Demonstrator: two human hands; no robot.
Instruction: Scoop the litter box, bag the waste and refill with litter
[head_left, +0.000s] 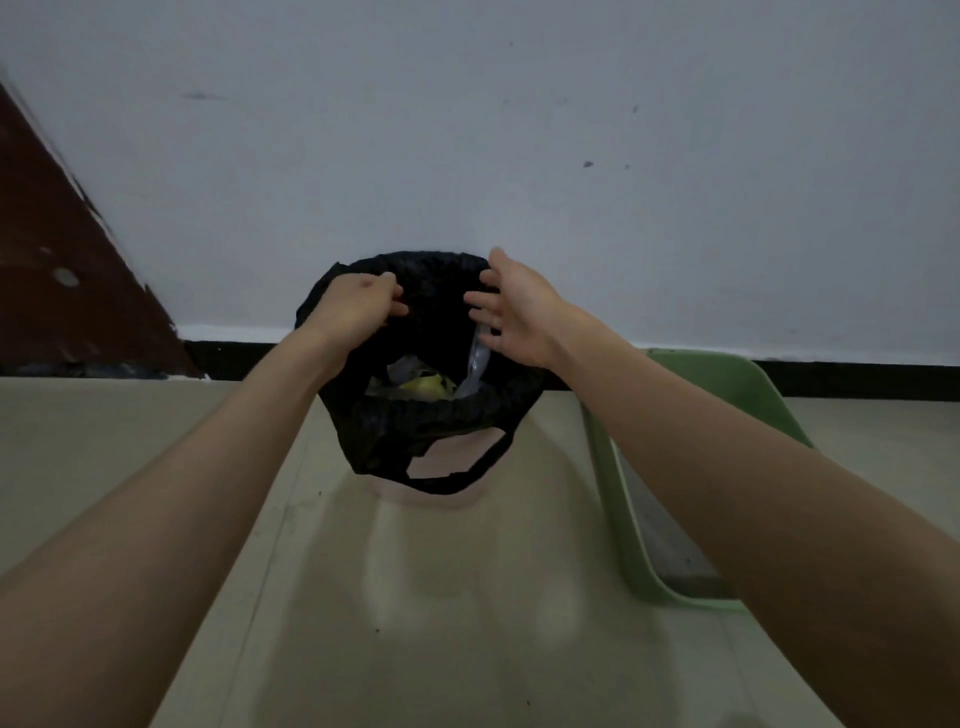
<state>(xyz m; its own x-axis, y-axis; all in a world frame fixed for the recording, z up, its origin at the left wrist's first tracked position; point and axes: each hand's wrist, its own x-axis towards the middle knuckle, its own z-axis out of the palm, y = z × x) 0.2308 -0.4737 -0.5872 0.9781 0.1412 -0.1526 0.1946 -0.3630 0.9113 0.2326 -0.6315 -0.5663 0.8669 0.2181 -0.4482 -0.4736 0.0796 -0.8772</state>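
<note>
Two bare forearms reach forward from the lower corners of the view toward a black plastic bag (415, 415) held up in the middle. Around it: a pale grey wall (519, 130) fills the upper half, with a dark baseboard (857, 376) along its foot, and a reddish-brown panel (47, 270) slants in at nine o'clock. The floor (363, 623) is beige and faintly glossy. At four o'clock from the bag sits a green litter box (613, 467), its near wall and rim showing, grey litter inside, much of it hidden behind the right forearm. A pale bin (431, 496) shows just under the bag, mostly covered by it; whether the bag touches it cannot be told.

The bag's mouth gapes toward the camera, with crumpled white and yellowish waste (426, 384) visible inside, and a loop handle (457, 480) droops at six o'clock. The left hand (358, 306) sits at ten o'clock on the bag's rim, fingers curled and pinching the black plastic. The right hand (514, 312) is at two o'clock by the rim, fingers spread and fairly straight, thumb up; it is close against the plastic, though a firm hold is not apparent.
</note>
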